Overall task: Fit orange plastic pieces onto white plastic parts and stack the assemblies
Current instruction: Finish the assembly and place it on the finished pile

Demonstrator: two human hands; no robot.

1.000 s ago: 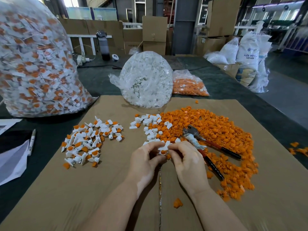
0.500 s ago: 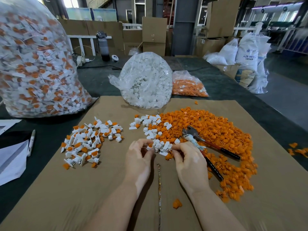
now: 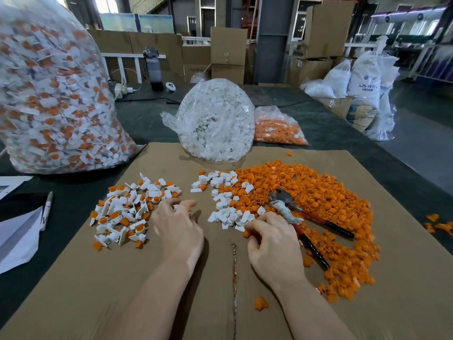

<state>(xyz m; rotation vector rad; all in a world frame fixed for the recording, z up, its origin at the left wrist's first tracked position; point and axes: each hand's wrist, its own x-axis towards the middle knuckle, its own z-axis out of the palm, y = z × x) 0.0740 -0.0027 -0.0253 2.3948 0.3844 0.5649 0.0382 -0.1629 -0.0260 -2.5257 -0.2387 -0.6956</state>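
Orange piece [image 3: 247,233] pinched in curled right hand [image 3: 272,244]; left hand [image 3: 177,227] palm-down, grip unclear, beside assemblies [image 3: 127,209].

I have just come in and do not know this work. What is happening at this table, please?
A person is fitting orange pieces onto white parts by hand on a cardboard sheet. The left hand is beside the pile of finished assemblies; whether it holds one is unclear. The right hand pinches an orange piece at the edge of the loose white parts. Pliers lie on the orange heap.
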